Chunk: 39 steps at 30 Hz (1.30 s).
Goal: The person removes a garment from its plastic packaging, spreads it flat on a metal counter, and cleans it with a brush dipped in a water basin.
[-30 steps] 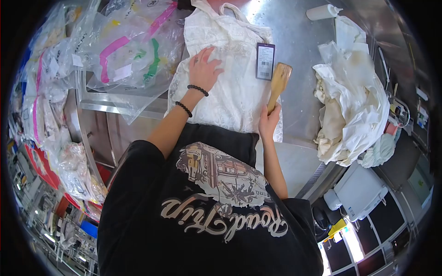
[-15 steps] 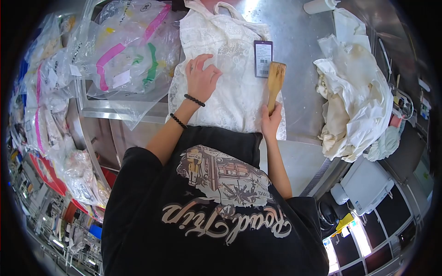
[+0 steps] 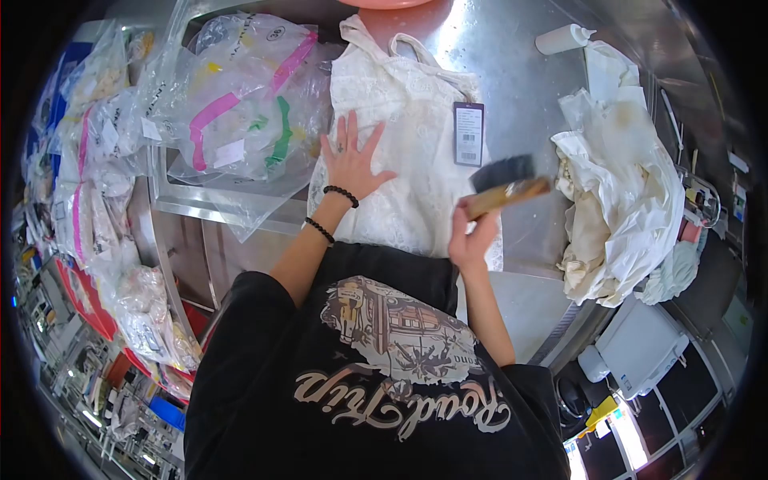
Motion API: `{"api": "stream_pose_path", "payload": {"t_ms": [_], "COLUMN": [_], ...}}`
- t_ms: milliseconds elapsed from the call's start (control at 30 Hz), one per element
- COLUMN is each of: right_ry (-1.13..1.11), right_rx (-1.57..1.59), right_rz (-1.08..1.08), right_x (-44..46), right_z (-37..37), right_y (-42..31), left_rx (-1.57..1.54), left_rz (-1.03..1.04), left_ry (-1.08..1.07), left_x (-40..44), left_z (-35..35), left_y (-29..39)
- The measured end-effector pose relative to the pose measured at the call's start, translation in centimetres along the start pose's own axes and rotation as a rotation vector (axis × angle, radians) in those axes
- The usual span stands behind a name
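Note:
A white lace garment (image 3: 416, 112) with shoulder straps lies spread on a metal worktop. My left hand (image 3: 352, 164) rests flat on its left side, fingers spread, with dark bead bracelets at the wrist. In my right hand (image 3: 474, 232) is a wooden-handled brush (image 3: 512, 196), its dark bristles turned up and slightly blurred by motion. The brush is over the garment's lower right edge and the bare metal beside it. A paper hang tag (image 3: 469, 134) with a dark border and a barcode lies on the garment's right edge.
Clear plastic bags (image 3: 240, 104) with pink and green tape are heaped on the left. Crumpled white cloth (image 3: 620, 192) is piled on the right. A white squeeze bottle (image 3: 563, 38) lies at the back right, and a pink basin (image 3: 392, 2) stands at the top edge.
My left hand has opened from a curled pose and flattened onto the garment. In my right hand the brush has swung from upright to nearly sideways, so its bristles now show.

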State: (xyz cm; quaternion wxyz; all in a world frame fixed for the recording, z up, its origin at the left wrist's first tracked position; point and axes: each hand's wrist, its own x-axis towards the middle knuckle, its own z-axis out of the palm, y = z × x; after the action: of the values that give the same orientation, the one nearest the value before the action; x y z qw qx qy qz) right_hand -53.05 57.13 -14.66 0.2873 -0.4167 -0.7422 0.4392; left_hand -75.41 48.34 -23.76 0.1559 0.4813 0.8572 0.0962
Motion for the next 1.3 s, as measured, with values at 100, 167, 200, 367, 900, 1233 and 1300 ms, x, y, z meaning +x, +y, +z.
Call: {"api": "stream_pose_path", "payload": {"t_ms": [100,167,200,367,900,1233,1300], "right_ry": [-0.124,-0.5,-0.493,-0.23,-0.02,0.252,0.209], "right_rx": [-0.098,-0.66,-0.66,-0.337,-0.218,0.073,0.085], "right_rz": [0.023,0.234,0.22,0.159,0.178,0.261,0.217], "right_x": [-0.8,-0.3,0.7,0.1,12.7,38.7,39.8], "right_z": [3.9,5.0,5.2,3.5,-7.6,-7.0,-5.6], "right_y": [4.1,5.9,5.1,1.1,10.1,16.4,15.6], "left_rx": [0.007,-0.004,-0.003,-0.192,0.051,0.039,0.029], "left_rz": [0.0,-0.008,-0.008,0.058,-0.35,-0.399,-0.408], "left_ry": [-0.018,-0.038,-0.022,0.129,0.258,0.192,0.172], "left_x": [0.0,0.4,1.3,0.5,2.8,3.4,3.2], "left_z": [0.4,0.7,0.5,2.0,3.4,2.5,2.3], "left_y": [-0.7,-0.7,-1.1,-3.4,-0.3,-0.2,-0.2]}}
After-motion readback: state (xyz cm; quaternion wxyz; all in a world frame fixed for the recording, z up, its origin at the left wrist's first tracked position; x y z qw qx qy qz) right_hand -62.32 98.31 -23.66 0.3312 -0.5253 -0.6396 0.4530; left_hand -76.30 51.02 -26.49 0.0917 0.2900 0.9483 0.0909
